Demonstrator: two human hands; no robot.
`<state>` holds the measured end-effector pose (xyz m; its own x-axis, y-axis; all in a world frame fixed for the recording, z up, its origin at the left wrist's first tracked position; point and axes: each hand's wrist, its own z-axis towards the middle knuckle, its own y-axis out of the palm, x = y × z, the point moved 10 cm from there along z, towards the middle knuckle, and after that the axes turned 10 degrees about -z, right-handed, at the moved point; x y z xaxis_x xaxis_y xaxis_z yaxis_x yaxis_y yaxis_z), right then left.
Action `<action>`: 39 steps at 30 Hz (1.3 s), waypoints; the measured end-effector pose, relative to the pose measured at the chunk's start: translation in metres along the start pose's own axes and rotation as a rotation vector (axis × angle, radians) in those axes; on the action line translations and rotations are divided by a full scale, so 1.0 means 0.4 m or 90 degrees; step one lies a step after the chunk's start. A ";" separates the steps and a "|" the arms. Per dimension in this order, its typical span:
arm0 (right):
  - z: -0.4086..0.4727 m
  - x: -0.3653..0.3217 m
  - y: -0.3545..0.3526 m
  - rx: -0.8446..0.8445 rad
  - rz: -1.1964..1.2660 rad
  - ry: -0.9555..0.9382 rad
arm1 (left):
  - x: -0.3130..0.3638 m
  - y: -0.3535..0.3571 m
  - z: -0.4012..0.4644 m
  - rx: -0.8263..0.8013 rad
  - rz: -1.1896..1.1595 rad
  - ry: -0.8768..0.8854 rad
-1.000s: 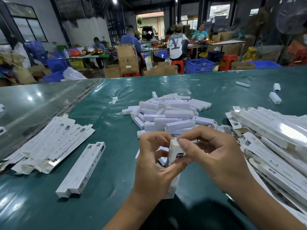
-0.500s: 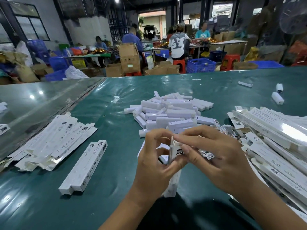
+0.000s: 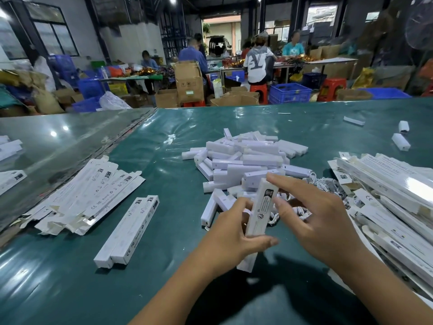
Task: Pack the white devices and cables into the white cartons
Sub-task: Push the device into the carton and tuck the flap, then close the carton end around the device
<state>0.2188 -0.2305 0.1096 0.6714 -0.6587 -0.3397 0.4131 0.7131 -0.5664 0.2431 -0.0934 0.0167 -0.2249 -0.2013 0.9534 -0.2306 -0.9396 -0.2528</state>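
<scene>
Your left hand [image 3: 236,233] grips a long white printed cardboard carton [image 3: 260,214], standing near upright at six o'clock on the green table [image 3: 164,289]. Your right hand [image 3: 316,219], fingers spread, presses its top end, likely closing the flap. Next, lay it beside the two packed cartons [image 3: 128,231] at nine o'clock.

One head-worn camera looks forward and down, close over the green table [image 3: 164,231]. Its wide view reaches the workshop behind.
</scene>
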 end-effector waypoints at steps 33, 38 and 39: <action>-0.083 0.327 -0.053 -0.455 -0.633 0.418 | -0.091 -0.469 -0.074 0.321 0.636 -0.356; -0.092 0.332 -0.031 -0.487 -0.618 0.414 | -0.038 -0.276 0.011 0.237 0.555 -0.101; -0.091 0.332 -0.032 -0.482 -0.616 0.420 | -0.034 -0.245 0.012 0.223 0.532 -0.070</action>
<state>0.2804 -0.3359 0.0446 -0.1837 -0.9512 0.2480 -0.0303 -0.2467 -0.9686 0.2735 0.0001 0.0292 -0.0937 -0.8626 0.4972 0.2709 -0.5026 -0.8210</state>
